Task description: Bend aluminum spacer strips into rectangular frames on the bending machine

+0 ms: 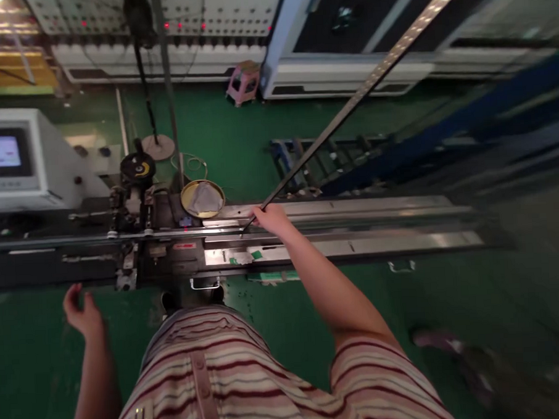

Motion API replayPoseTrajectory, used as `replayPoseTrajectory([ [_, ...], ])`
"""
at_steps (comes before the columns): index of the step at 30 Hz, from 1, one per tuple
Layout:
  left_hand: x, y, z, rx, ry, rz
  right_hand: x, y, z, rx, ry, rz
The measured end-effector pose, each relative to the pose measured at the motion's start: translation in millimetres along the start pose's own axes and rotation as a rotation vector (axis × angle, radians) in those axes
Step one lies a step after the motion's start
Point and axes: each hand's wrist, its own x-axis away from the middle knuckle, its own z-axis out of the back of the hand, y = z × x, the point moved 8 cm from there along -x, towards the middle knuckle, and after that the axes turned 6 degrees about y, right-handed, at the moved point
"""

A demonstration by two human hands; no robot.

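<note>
My right hand is closed around the lower end of a long, narrow strip. The strip slants up to the far right and carries a row of pale spots. Its near end sits just above the metal rails of a long bench-top machine. On the rail line to the left lies a thin marked strip, running toward the machine's roller head. Near the bench's front edge, my left hand hangs in the air, fingers loosely bent and apart, holding nothing.
A round tin with a grey cloth stands behind the rails. At the left is a control box with a screen. Beyond are a pole stand, a pink stool and a blue frame. A person's leg shows at lower right.
</note>
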Motion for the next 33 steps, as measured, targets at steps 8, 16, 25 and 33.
replayPoseTrajectory([
  [8,23,-17,33.2,-0.014,0.051,0.097,29,-97,-89,0.066,-0.203,0.215],
  [16,30,-53,85.2,-0.043,0.112,0.212,63,-204,-166,0.134,-0.291,0.335],
  [25,6,-103,143.6,-0.066,0.184,0.225,88,-311,-261,0.073,-0.297,0.419],
  [33,-24,-118,118.8,0.047,0.045,0.281,115,-383,-309,-0.065,-0.29,0.42],
])
